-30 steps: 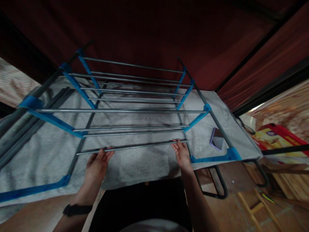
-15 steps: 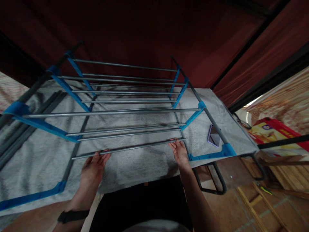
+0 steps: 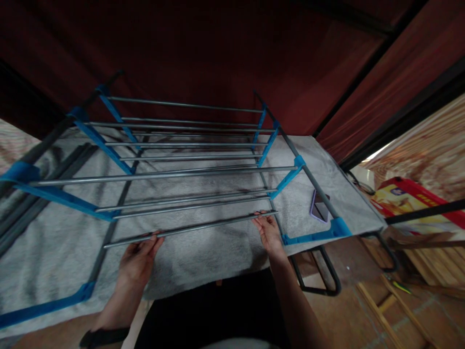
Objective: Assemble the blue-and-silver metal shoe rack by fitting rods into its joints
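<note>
Rod (image 3: 207, 226), thin and grey, held crosswise over the near part of a rack frame (image 3: 174, 175) with blue brackets. Left hand (image 3: 140, 256) gripping it a little in from its left end, fingertips curled on the metal; dark band (image 3: 105, 337) on that wrist. Right hand (image 3: 268, 231) closed on it with the fingers, close to the right end. Rod sits slightly higher in view at the right; both its ends overlap the frame's lower side tubes, but whether either is seated there cannot be told. Beyond it, further grey bars span the frame in tiers between the brackets. Frame lies on a grey blanket (image 3: 210, 254). Loose dark tubes (image 3: 70, 162) side by side at far left. Phone (image 3: 319, 207) in a purple case rests on the blanket, right of the right hand. Dark red cloth (image 3: 196, 53) hangs behind. Red-and-yellow box (image 3: 403, 198) off to the right; wooden frame (image 3: 381, 310) on a tiled floor (image 3: 345, 315) below.
</note>
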A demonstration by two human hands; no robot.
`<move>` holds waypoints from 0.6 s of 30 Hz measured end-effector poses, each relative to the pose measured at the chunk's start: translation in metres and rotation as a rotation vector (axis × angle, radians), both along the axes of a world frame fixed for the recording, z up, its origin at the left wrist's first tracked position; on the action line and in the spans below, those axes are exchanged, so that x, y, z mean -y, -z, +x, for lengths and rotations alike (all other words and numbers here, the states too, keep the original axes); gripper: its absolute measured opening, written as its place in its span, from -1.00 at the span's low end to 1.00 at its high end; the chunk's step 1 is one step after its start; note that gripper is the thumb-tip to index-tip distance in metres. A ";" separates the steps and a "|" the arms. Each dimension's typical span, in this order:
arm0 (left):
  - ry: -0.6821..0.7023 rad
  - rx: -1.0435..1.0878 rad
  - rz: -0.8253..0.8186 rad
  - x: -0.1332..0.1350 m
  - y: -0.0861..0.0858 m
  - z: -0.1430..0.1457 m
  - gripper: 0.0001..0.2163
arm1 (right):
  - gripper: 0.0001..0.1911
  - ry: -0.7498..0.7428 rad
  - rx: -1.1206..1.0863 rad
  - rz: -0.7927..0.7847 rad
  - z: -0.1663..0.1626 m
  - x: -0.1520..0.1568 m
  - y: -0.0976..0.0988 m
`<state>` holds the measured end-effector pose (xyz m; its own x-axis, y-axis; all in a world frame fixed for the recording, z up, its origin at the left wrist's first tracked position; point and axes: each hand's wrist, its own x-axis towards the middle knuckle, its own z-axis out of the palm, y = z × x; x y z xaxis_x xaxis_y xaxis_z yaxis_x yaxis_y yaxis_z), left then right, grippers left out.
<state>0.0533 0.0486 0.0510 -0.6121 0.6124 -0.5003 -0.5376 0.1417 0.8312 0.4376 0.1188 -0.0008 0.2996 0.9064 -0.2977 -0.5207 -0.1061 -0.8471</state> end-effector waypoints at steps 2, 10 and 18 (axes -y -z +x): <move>0.009 -0.003 0.009 0.000 0.000 0.000 -0.74 | -0.69 0.010 -0.019 -0.013 0.000 0.000 -0.001; 0.000 0.000 0.031 0.001 0.001 0.000 -0.73 | -0.64 0.015 0.015 0.024 -0.002 -0.002 0.005; -0.009 0.003 0.020 0.001 0.004 0.000 -0.71 | -0.47 0.066 0.081 0.058 -0.009 -0.004 0.012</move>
